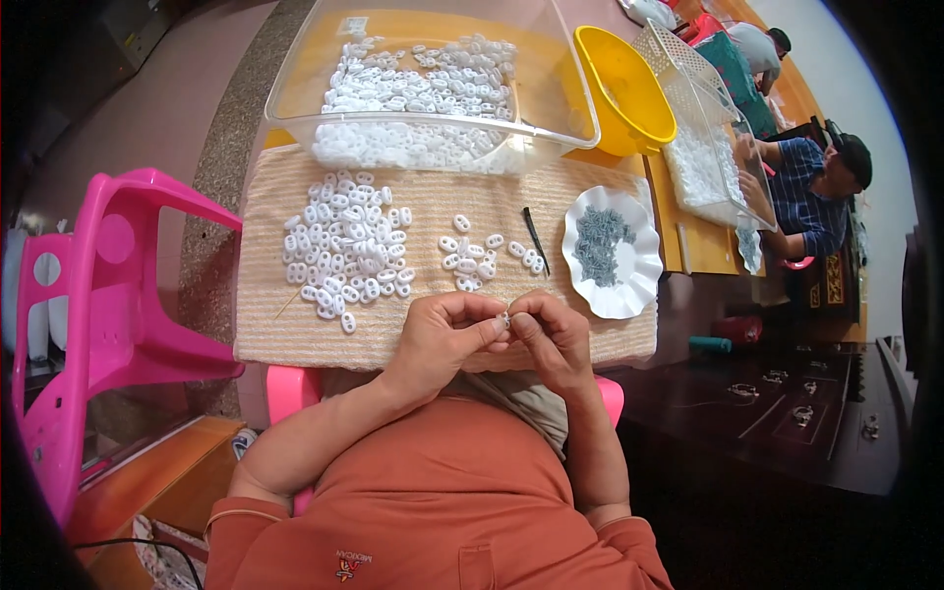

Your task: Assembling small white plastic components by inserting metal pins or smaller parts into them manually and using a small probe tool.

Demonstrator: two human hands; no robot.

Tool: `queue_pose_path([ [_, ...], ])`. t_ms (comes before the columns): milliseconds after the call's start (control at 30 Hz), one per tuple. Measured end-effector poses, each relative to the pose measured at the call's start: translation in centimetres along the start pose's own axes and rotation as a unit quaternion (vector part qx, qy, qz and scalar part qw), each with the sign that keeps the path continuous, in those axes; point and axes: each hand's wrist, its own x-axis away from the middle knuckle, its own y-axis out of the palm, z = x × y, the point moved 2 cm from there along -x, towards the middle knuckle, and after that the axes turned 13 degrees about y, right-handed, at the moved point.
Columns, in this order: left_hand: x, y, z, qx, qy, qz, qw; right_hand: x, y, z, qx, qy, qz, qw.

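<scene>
At the table's near edge, my left hand [450, 332] and my right hand [553, 339] meet, fingertips pinched together. Between them is a small whitish piece [505, 319], mostly hidden by the fingers, so its kind cannot be made out. Just beyond the hands lies a small group of white oval plastic pieces with two holes [470, 258]. A larger pile of the same pieces [349, 241] spreads to the left. On the right, a white wavy-rimmed plate [644, 258] holds many small grey parts [602, 246]. A thin black tool [535, 241] rests left of the plate.
A clear bin [433, 128] of white pieces stands at the far side, beside a yellow basin [624, 93]. A white basket [683, 69] and another clear bin [703, 172] are farther right, near a seated person [816, 187]. A pink chair [138, 295] stands left.
</scene>
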Motion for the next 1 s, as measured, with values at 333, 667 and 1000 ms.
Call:
queue_pose_path([
  [333,0.2,0.1,-0.1,-0.007,0.012,0.005,1.000,0.4,0.3,0.0,0.046,0.038,0.018,0.998],
  [667,0.0,-0.2,-0.3,-0.003,0.018,0.005,1.000,-0.1,-0.1,-0.5,-0.109,0.025,-0.045,0.993],
  [1000,-0.6,-0.9,0.1,0.043,0.056,0.077,0.995,-3.8,-0.7,-2.0,0.241,-0.114,0.065,0.962],
])
